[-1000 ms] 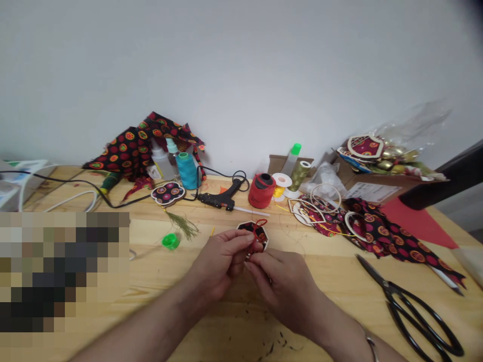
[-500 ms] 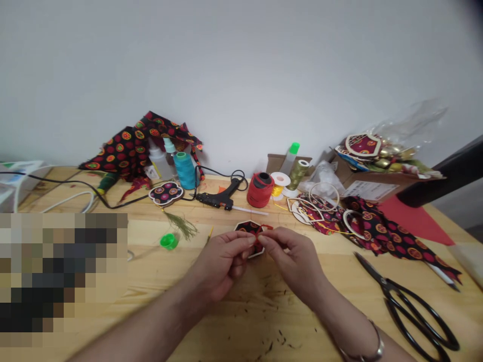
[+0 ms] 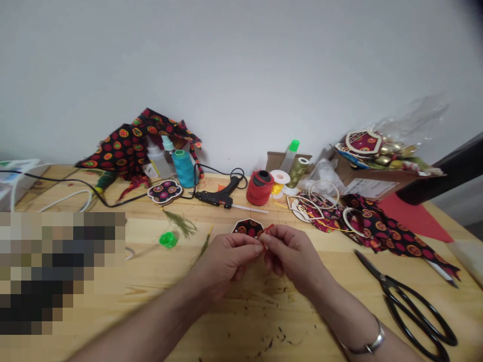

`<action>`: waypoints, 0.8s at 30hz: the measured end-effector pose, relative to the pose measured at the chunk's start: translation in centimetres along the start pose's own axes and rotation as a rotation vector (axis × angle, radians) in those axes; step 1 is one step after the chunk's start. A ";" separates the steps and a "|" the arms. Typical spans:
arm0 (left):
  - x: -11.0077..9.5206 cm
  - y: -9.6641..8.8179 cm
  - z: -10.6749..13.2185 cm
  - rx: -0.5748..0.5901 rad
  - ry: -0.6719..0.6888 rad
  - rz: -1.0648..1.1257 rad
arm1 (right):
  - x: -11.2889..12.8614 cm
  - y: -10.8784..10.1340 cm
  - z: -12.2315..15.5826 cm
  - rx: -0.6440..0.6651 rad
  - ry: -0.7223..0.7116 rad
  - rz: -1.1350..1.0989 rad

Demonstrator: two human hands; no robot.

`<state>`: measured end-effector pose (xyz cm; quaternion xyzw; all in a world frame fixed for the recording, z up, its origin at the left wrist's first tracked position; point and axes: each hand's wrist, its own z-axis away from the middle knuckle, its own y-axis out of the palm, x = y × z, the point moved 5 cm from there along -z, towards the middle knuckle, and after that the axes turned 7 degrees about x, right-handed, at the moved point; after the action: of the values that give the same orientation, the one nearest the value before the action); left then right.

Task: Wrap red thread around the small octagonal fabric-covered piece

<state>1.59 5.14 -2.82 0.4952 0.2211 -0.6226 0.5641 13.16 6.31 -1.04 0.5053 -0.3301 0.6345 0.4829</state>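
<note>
My left hand (image 3: 227, 257) and my right hand (image 3: 293, 255) meet over the middle of the table. Both are closed, with thumb and forefinger pinching a thin red cord (image 3: 269, 228), part of which shows above the right fingertips. Just behind the fingers lies an octagonal ornament (image 3: 246, 227), patterned dark fabric in a pale frame. Its lower part is covered by my hands, and whether the cord joins it I cannot tell. A green tassel (image 3: 204, 246) with a yellow top lies left of my left hand.
Black-handled scissors (image 3: 409, 306) lie at the right. A glue gun (image 3: 221, 195), a red cord spool (image 3: 260, 188) and a teal thread cone (image 3: 184, 170) stand toward the wall. Patterned fabric (image 3: 392, 221), wooden hoops and a cardboard box (image 3: 372, 183) crowd the right back. A green cap (image 3: 168, 240) sits at left.
My fingertips have shifted slightly right and down along the red cord, and the right fingers have curled lower. More of the tassel at the left now shows.
</note>
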 end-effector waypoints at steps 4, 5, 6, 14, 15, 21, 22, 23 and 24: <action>-0.1 0.0 0.0 0.001 0.016 -0.012 | 0.6 -0.4 0.0 -0.038 -0.074 0.077; -0.1 0.0 0.0 0.001 0.017 -0.015 | 0.7 -0.5 -0.1 -0.049 -0.084 0.108; -0.1 0.1 0.0 0.001 0.016 -0.019 | 0.8 -0.7 -0.1 -0.062 -0.091 0.141; -0.1 0.2 0.1 0.006 0.013 -0.004 | 1.2 -0.9 0.1 -0.089 -0.152 0.221; -0.1 0.2 0.1 0.005 0.013 0.007 | 1.2 -0.8 0.1 -0.090 -0.153 0.216; -0.3 0.0 0.0 -0.038 0.010 0.056 | 1.0 -0.6 0.0 -0.014 -0.099 0.117; -0.3 0.0 0.0 -0.043 0.012 0.061 | 0.9 -0.5 0.0 0.002 -0.092 0.100; -0.4 0.0 0.0 -0.048 0.012 0.064 | 0.8 -0.6 0.0 0.008 -0.083 0.084; -0.4 0.0 0.1 -0.051 0.009 0.066 | 0.7 -0.6 -0.1 0.006 -0.073 0.070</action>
<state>1.47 5.33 -2.43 0.4905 0.2228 -0.5955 0.5959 13.69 6.77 -0.41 0.5178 -0.3628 0.6330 0.4467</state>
